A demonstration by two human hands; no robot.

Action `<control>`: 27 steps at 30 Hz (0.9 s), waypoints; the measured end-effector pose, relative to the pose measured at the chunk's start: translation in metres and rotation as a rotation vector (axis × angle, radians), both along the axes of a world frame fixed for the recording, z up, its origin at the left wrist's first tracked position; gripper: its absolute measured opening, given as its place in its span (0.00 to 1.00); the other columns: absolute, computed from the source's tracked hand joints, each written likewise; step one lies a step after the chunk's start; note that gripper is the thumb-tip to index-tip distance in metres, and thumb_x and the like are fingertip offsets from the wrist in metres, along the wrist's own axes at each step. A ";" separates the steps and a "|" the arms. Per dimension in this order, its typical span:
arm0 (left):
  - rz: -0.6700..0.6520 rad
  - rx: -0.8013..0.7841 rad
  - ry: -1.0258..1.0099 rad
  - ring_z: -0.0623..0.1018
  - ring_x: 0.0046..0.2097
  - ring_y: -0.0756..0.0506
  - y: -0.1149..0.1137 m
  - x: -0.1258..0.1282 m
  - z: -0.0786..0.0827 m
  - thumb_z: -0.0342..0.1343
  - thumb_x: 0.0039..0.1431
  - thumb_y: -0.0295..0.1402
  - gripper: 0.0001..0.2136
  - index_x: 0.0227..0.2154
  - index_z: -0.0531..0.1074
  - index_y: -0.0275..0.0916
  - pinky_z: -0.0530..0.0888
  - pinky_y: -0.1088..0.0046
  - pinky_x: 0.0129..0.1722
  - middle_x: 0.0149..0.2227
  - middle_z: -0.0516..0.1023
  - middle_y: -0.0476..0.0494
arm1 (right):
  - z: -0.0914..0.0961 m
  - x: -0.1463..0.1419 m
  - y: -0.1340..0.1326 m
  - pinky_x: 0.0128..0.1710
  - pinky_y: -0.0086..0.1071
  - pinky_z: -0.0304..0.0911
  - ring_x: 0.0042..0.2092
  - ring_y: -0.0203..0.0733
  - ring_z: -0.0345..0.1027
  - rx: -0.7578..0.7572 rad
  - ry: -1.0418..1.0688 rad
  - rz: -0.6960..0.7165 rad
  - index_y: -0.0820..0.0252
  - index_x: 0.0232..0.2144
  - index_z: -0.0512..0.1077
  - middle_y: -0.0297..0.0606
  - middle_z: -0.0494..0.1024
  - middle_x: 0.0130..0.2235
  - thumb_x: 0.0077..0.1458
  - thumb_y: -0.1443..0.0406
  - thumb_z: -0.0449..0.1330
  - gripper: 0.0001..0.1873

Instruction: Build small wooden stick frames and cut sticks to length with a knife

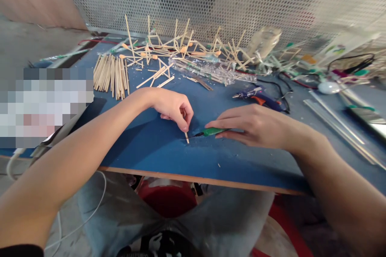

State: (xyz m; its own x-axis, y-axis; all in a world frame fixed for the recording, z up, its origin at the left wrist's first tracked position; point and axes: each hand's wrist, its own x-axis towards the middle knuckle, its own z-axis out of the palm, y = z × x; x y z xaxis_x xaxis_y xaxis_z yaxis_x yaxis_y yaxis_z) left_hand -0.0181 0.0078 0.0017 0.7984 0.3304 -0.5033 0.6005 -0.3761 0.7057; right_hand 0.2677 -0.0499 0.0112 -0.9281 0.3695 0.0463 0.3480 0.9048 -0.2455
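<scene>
Between the thumb and fingertips of my left hand (176, 109) a short wooden stick (187, 138) is pinched, its lower end pointing down at the blue tabletop (157, 144). My right hand (249, 125) is closed on the green handle of a craft knife (213, 131). The knife's dark, thin tip reaches left to the stick, close to or touching it; which one I cannot tell. Part of the handle is hidden under my right fingers. A tiny wood scrap (219, 165) lies nearer the front edge.
A bundle of sticks (111, 76) lies at left, with joined stick frames (163, 68) behind. A blue glue gun (262, 97) with a cord rests beyond my right hand. Plastic wrapping (214, 70), a jar (262, 42) and clear rods (337, 128) lie around. A perforated metal panel (226, 0) stands behind.
</scene>
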 end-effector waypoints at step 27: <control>0.008 -0.004 -0.015 0.68 0.24 0.51 -0.005 0.001 0.005 0.66 0.53 0.45 0.12 0.33 0.80 0.41 0.61 0.74 0.22 0.27 0.78 0.48 | 0.001 0.002 0.003 0.43 0.35 0.70 0.46 0.44 0.79 -0.115 0.003 -0.015 0.55 0.59 0.74 0.41 0.84 0.49 0.69 0.60 0.57 0.19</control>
